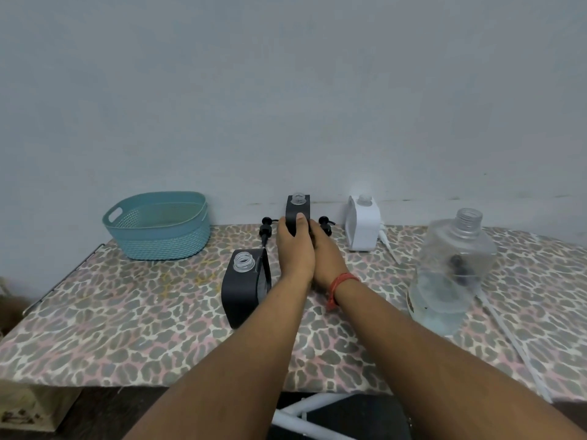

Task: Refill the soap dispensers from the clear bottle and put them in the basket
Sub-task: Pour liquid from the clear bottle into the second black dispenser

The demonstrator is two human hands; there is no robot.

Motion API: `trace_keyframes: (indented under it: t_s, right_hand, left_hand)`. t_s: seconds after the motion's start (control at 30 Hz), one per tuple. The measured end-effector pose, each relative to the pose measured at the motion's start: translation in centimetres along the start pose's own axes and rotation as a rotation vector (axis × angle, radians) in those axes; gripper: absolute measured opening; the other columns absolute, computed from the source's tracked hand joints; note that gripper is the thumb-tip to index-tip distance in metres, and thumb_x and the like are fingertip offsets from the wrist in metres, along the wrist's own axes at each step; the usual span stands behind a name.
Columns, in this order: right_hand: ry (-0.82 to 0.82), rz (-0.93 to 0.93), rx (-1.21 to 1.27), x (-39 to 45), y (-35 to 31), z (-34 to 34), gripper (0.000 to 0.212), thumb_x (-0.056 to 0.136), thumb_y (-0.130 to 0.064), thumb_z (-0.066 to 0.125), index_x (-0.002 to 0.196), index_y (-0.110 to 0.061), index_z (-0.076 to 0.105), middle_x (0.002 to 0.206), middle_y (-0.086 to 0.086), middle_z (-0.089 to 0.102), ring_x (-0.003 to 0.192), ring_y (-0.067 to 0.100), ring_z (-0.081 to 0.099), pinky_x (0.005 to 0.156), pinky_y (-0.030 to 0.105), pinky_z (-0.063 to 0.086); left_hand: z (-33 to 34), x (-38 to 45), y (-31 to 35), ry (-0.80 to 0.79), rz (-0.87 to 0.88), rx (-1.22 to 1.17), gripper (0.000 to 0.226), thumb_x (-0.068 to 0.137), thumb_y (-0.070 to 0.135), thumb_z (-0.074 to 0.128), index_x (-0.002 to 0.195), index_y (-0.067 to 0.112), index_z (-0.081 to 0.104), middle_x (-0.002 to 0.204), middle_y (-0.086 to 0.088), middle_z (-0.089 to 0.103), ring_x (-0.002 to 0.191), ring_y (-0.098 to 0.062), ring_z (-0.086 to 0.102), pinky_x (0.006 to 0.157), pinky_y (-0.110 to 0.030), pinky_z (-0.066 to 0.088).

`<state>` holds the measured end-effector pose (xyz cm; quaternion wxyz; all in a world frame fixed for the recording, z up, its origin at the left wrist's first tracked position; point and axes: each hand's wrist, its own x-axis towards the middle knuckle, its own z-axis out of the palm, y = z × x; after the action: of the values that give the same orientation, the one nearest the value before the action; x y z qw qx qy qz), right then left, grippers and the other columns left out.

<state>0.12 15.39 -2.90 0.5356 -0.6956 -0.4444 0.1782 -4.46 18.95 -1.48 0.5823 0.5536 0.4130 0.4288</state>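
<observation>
Both hands, left hand (293,246) and right hand (327,254), clasp an uncapped black rectangular plastic soap dispenser (297,211) near the leopard-print table's (127,328) far edge. A second black dispenser (243,287) stands nearer; the teal woven plastic basket (158,225) occupies the far-left corner, and the clear plastic bottle (451,274) stands at the right edge.

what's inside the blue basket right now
The basket shows only its own perforated inner wall and part of its floor; no dispenser is visible inside. Its near wall hides the front of the floor, so that strip cannot be checked.

Bare tabletop (143,312) lies open left; near black dispenser (243,290) flanks the arms.
</observation>
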Motion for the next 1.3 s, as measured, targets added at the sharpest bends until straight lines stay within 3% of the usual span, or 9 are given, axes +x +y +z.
trace_keyframes:
  t_s: [0.1, 0.43, 0.63, 0.8, 0.87, 1.0, 1.07, 1.17, 1.3]
  right_hand:
    - [0.016, -0.014, 0.011, -1.4, -0.8, -0.7, 0.026, 0.103, -0.029, 0.045, 0.127, -0.036, 0.053, 0.113, -0.018, 0.064, 0.098, -0.008, 0.059, 0.081, 0.014, 0.045]
    - [0.086, 0.0, 0.048, -11.0, -2.9, -3.9, 0.047, 0.096, -0.015, 0.056, 0.129, -0.048, 0.05, 0.107, -0.033, 0.061, 0.096, -0.019, 0.057, 0.078, 0.005, 0.043]
    - [0.087, 0.045, 0.082, -15.9, -2.6, -4.7, 0.063, 0.091, 0.005, 0.05, 0.139, -0.037, 0.049, 0.124, -0.016, 0.064, 0.105, -0.01, 0.06, 0.079, 0.006, 0.047]
    - [0.085, 0.043, 0.068, -17.3, -2.5, -4.9, 0.064, 0.087, 0.007, 0.048, 0.127, -0.042, 0.049, 0.123, -0.01, 0.064, 0.113, 0.005, 0.061, 0.102, 0.034, 0.049]
    - [0.078, 0.048, 0.068, -17.6, -2.1, -4.8, 0.065, 0.087, 0.007, 0.047, 0.126, -0.044, 0.048, 0.124, -0.009, 0.063, 0.114, 0.009, 0.061, 0.104, 0.039, 0.048]
    - [0.046, 0.056, 0.08, -17.9, -1.6, -4.8, 0.072, 0.086, 0.009, 0.048, 0.121, -0.053, 0.045, 0.118, -0.02, 0.061, 0.106, -0.001, 0.061, 0.1, 0.034, 0.051]
    - [0.038, 0.052, 0.088, -18.0, -1.6, -4.9, 0.075, 0.086, 0.012, 0.047, 0.135, -0.045, 0.042, 0.127, -0.02, 0.056, 0.107, -0.009, 0.057, 0.098, 0.023, 0.05]
    - [0.255, 0.022, 0.124, -18.5, -1.6, -5.9, 0.066, 0.091, 0.009, 0.047, 0.144, -0.03, 0.04, 0.136, -0.011, 0.051, 0.12, -0.001, 0.051, 0.103, 0.023, 0.043]
    - [0.694, -0.114, 0.036, -18.9, -1.5, -8.9, 0.04, 0.088, -0.001, 0.059, 0.118, -0.025, 0.048, 0.109, -0.003, 0.048, 0.096, 0.015, 0.053, 0.086, 0.033, 0.052]
  left_hand:
    - [-0.3, -1.7, 0.8, -0.002, 0.026, -0.01, 0.011, 0.105, 0.044, 0.045, 0.114, 0.038, 0.048, 0.111, 0.011, 0.062, 0.109, -0.014, 0.062, 0.094, -0.03, 0.049]
    - [-1.9, -11.2, 1.0, -0.15, 0.048, -0.059, 0.034, 0.105, 0.047, 0.043, 0.135, 0.031, 0.047, 0.131, 0.005, 0.06, 0.121, -0.014, 0.059, 0.106, -0.037, 0.048]
    - [-3.7, -16.0, 0.3, -0.22, 0.044, -0.042, 0.019, 0.106, 0.049, 0.04, 0.125, 0.046, 0.041, 0.106, 0.034, 0.05, 0.096, 0.018, 0.049, 0.079, -0.011, 0.038]
    - [-4.6, -17.0, -0.6, -0.27, -0.001, -0.014, 0.055, 0.107, 0.051, 0.035, 0.157, 0.029, 0.029, 0.149, 0.01, 0.045, 0.13, -0.007, 0.044, 0.101, -0.022, 0.032]
    - [-4.8, -17.2, -0.8, -0.27, -0.009, -0.016, 0.053, 0.108, 0.049, 0.035, 0.156, 0.028, 0.031, 0.148, 0.007, 0.045, 0.131, -0.008, 0.046, 0.101, -0.02, 0.033]
    - [-4.9, -17.4, -1.0, -0.255, -0.006, -0.004, 0.045, 0.108, 0.046, 0.034, 0.15, 0.03, 0.039, 0.131, 0.012, 0.051, 0.116, -0.004, 0.051, 0.083, -0.013, 0.036]
    - [-4.9, -17.4, -1.2, -0.249, 0.017, 0.03, 0.043, 0.108, 0.047, 0.035, 0.148, 0.031, 0.04, 0.13, 0.014, 0.051, 0.113, -0.004, 0.049, 0.086, -0.016, 0.037]
    - [-4.9, -17.0, -1.4, -0.211, 0.107, 0.146, 0.04, 0.106, 0.048, 0.042, 0.144, 0.038, 0.039, 0.129, 0.022, 0.048, 0.122, -0.006, 0.047, 0.095, -0.021, 0.037]
    - [-4.8, -15.9, -0.8, -0.199, 0.221, 0.331, 0.071, 0.102, 0.05, 0.05, 0.161, 0.028, 0.017, 0.167, 0.007, 0.022, 0.153, -0.016, 0.022, 0.124, -0.043, 0.025]
